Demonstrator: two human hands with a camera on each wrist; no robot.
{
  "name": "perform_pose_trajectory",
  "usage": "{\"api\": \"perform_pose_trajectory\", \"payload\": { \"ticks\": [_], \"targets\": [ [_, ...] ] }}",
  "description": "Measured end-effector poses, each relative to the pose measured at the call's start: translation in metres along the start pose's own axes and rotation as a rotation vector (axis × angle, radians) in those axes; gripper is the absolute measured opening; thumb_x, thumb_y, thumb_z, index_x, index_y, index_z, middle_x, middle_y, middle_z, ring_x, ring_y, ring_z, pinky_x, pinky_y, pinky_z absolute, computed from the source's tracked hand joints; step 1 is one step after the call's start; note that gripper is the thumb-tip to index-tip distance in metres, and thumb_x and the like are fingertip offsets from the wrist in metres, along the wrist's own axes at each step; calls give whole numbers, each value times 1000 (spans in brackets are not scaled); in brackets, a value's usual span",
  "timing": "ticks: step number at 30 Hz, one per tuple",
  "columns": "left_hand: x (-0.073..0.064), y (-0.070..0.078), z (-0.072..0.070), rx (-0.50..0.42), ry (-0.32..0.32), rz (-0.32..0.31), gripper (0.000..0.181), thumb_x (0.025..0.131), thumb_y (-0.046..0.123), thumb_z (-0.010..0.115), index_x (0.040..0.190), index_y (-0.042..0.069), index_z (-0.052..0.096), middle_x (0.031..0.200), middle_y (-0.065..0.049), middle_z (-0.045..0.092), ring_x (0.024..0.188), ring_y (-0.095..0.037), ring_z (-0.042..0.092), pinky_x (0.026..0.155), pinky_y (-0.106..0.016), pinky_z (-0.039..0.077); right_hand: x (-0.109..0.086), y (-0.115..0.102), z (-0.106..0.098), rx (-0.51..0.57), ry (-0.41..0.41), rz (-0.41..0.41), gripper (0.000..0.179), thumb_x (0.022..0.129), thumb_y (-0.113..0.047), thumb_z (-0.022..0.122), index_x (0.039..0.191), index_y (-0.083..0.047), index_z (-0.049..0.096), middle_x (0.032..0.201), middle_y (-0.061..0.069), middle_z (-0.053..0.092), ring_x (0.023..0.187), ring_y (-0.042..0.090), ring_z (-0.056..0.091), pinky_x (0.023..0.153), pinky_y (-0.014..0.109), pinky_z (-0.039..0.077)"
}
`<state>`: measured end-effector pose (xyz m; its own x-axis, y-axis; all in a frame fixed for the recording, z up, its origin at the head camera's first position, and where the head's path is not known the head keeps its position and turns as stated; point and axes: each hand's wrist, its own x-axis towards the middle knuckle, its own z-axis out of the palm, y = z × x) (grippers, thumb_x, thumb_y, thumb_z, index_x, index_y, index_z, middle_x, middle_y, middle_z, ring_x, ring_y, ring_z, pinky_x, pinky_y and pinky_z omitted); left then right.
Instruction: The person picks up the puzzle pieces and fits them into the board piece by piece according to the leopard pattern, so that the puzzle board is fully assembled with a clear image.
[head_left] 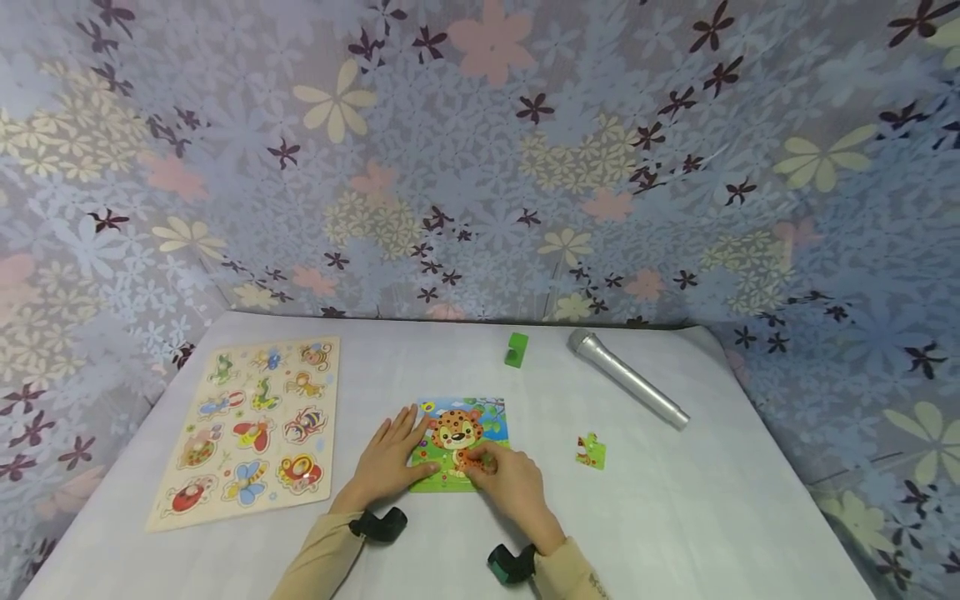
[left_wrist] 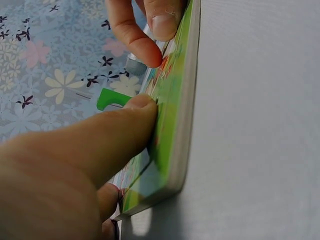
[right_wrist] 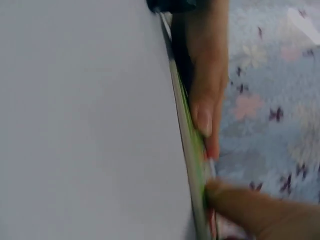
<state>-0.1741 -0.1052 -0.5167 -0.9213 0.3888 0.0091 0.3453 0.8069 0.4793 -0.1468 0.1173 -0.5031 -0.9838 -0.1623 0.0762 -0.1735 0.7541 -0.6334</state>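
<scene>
A square leopard jigsaw puzzle (head_left: 450, 482) lies flat on the white table. My left hand (head_left: 390, 454) rests on its left side, fingers stretched and thumb (left_wrist: 135, 117) pressing the green lower part. My right hand (head_left: 513, 483) is at the puzzle's lower right, thumb and fingers curled together, pinching what looks like a puzzle piece (head_left: 477, 461) at the leopard's body; the fingertips hide most of it. A loose green-and-red puzzle piece (head_left: 592, 452) lies right of that hand. In the right wrist view, the puzzle's edge (right_wrist: 182, 120) shows beneath both hands.
A wooden animal peg board (head_left: 251, 433) lies at the left. Farther back sits a green notched block (head_left: 516, 350). A silver microphone (head_left: 630, 379) lies slanting at the back right. Flowered cloth (head_left: 480, 167) rises behind the table (head_left: 712, 517).
</scene>
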Motion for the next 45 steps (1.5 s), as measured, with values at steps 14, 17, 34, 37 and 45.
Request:
{"api": "perform_pose_trajectory", "payload": {
  "ticks": [14,17,34,37,45],
  "targets": [
    [-4,-2,5,3,12,24,81,88,50,62,150,6,34,160,-20,22,149,-35,20,122,-52,16,-3,105,-95,550,32,322,52,93,-22,66,141,-12,49,136,15,58,68,-1,49,55,15,38],
    [-3,-3,4,9,6,18,81,88,50,62,150,6,34,160,-20,21,149,-35,19,122,-52,15,-12,123,-110,488,-12,344,60,91,-21,68,145,-13,42,143,16,52,62,-2,43,54,15,36],
    [0,-4,2,7,-3,-7,80,89,50,61,150,6,34,160,-19,20,150,-34,17,123,-51,13,-12,125,-113,248,-57,245,60,80,-3,74,135,-8,52,137,24,46,109,35,55,86,36,50],
    [0,-4,2,9,-11,-11,80,89,50,60,150,7,34,160,-18,20,150,-34,17,123,-51,12,-12,122,-110,263,-43,278,44,84,-8,72,126,-4,58,126,22,56,118,38,53,93,42,49],
    [1,-4,2,7,-7,-6,80,89,50,60,151,7,33,160,-18,20,150,-33,17,123,-50,12,-4,111,-100,388,15,354,25,95,-12,60,111,8,60,75,1,61,57,4,50,52,17,44]
  ]
}}
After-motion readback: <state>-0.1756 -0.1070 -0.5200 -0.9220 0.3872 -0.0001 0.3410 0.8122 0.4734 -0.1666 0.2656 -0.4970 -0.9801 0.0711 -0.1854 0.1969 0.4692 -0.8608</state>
